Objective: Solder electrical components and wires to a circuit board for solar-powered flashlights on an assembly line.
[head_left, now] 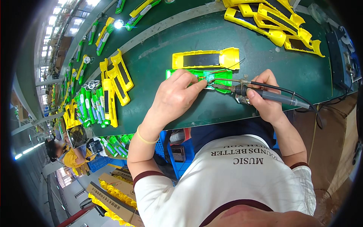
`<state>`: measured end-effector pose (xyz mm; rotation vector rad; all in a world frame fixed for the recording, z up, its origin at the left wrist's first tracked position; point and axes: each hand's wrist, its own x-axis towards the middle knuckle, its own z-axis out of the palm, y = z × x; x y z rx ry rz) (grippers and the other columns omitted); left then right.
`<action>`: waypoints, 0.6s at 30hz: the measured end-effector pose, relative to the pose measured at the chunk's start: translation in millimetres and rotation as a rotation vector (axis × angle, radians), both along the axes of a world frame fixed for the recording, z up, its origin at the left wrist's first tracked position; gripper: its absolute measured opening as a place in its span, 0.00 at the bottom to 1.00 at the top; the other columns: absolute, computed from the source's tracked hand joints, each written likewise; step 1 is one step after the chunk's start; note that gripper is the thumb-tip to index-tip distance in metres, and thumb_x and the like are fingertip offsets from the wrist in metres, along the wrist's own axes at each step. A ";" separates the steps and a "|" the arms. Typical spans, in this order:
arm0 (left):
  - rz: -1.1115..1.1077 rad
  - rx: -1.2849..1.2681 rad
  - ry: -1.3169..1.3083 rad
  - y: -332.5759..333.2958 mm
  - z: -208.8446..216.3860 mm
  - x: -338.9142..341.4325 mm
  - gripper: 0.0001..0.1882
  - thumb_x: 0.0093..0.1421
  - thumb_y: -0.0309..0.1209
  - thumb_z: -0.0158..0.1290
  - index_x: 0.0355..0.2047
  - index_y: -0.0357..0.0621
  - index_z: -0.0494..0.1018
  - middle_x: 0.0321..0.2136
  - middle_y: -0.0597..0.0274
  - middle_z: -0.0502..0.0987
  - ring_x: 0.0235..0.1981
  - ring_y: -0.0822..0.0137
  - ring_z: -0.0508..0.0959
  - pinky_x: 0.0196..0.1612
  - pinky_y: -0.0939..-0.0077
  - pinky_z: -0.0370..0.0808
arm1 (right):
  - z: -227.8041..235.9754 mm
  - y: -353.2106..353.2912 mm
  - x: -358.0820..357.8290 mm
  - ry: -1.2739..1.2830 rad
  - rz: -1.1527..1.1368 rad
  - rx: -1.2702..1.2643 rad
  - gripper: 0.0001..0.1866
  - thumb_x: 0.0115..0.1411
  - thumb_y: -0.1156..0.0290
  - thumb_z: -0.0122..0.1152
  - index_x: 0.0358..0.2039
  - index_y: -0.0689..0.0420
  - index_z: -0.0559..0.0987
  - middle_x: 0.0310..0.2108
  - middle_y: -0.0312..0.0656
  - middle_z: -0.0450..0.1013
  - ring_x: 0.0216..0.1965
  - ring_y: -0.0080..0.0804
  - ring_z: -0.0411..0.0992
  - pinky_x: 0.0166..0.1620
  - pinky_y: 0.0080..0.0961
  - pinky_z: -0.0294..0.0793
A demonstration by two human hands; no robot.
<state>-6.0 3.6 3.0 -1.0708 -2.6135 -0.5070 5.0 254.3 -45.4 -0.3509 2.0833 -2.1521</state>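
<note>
A green flashlight housing half [228, 76] lies on the bench in front of me, with red and dark wires and a small circuit board [209, 76] inside it. My left hand [177, 92] rests over the housing's left part, fingers closed together near the board; what they pinch is hidden. In my right hand [266, 100] is a grey soldering iron [272, 96] with a thin metal feed tube clamped to it. Its tip points left, into the housing beside my left fingertips. Just behind the housing lies a yellow housing half [200, 59] with a dark panel.
More yellow housing halves [278, 19] are heaped at the far right. Several yellow shells [115, 79] and green flashlight bodies [90, 104] crowd the left side. A grey-blue machine [340, 49] stands at the right edge. Farther left, a person in yellow [75, 155] sits near a fan [77, 135].
</note>
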 end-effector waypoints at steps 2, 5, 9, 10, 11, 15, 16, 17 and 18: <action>0.006 -0.008 -0.003 0.2 0.4 0.6 0.11 0.40 0.20 0.57 0.28 0.42 0.76 0.22 0.63 0.70 0.26 0.66 0.72 0.26 0.74 0.72 | -0.4 0.2 0.6 -0.022 0.004 0.012 0.11 0.53 0.73 0.59 0.28 0.57 0.64 0.22 0.32 0.64 0.24 0.14 0.60 0.26 0.15 0.61; 0.005 -0.011 -0.005 0.0 1.5 -1.3 0.11 0.40 0.20 0.57 0.28 0.42 0.76 0.22 0.63 0.70 0.26 0.66 0.72 0.26 0.74 0.72 | 2.3 2.7 0.5 0.038 -0.012 -0.181 0.12 0.54 0.74 0.55 0.30 0.55 0.59 0.24 0.37 0.64 0.18 0.17 0.60 0.22 0.15 0.62; 0.009 -0.023 -0.046 -0.9 2.3 -0.7 0.14 0.40 0.18 0.58 0.31 0.43 0.77 0.23 0.63 0.72 0.26 0.64 0.73 0.27 0.74 0.72 | 2.9 3.2 2.6 -0.020 -0.021 -0.286 0.12 0.54 0.73 0.58 0.30 0.58 0.63 0.22 0.34 0.66 0.23 0.14 0.61 0.27 0.14 0.62; 0.012 -0.023 -0.047 -1.0 2.2 -0.8 0.14 0.40 0.18 0.58 0.31 0.43 0.77 0.23 0.63 0.72 0.26 0.64 0.73 0.27 0.74 0.72 | 3.0 1.6 2.5 -0.018 -0.004 -0.224 0.12 0.54 0.73 0.58 0.30 0.58 0.63 0.23 0.34 0.66 0.23 0.14 0.61 0.27 0.14 0.62; 0.010 -0.024 -0.047 -1.0 2.7 -0.8 0.14 0.40 0.18 0.58 0.31 0.43 0.77 0.23 0.63 0.72 0.26 0.64 0.73 0.27 0.74 0.72 | 2.7 0.7 2.3 -0.015 0.013 -0.162 0.12 0.54 0.73 0.58 0.29 0.58 0.63 0.23 0.34 0.66 0.23 0.14 0.60 0.27 0.14 0.62; 0.014 -0.029 -0.060 -0.1 4.5 -1.0 0.13 0.41 0.18 0.58 0.31 0.43 0.77 0.23 0.63 0.72 0.26 0.64 0.73 0.27 0.73 0.72 | -4.3 3.2 -1.0 0.054 0.030 0.031 0.13 0.53 0.73 0.56 0.30 0.55 0.59 0.24 0.37 0.63 0.19 0.17 0.60 0.23 0.15 0.63; 0.015 -0.029 -0.065 0.1 3.6 -1.8 0.13 0.41 0.18 0.58 0.30 0.43 0.76 0.23 0.62 0.71 0.26 0.64 0.73 0.27 0.73 0.72 | -2.6 3.1 0.2 0.055 0.028 0.032 0.13 0.53 0.73 0.56 0.30 0.55 0.59 0.24 0.37 0.63 0.19 0.17 0.60 0.23 0.15 0.63; 0.013 -0.028 -0.064 0.5 3.0 -2.7 0.13 0.41 0.18 0.58 0.30 0.43 0.76 0.23 0.62 0.71 0.26 0.64 0.73 0.27 0.73 0.72 | 0.8 2.8 2.7 0.019 -0.011 -0.085 0.12 0.54 0.72 0.57 0.30 0.56 0.61 0.24 0.36 0.64 0.22 0.16 0.61 0.25 0.16 0.62; 0.013 -0.026 -0.065 0.3 3.9 -2.3 0.13 0.41 0.19 0.58 0.30 0.43 0.76 0.23 0.62 0.71 0.26 0.64 0.73 0.27 0.73 0.72 | 3.1 2.0 4.1 -0.016 -0.046 -0.205 0.12 0.54 0.72 0.58 0.30 0.57 0.63 0.24 0.34 0.65 0.25 0.15 0.61 0.27 0.16 0.62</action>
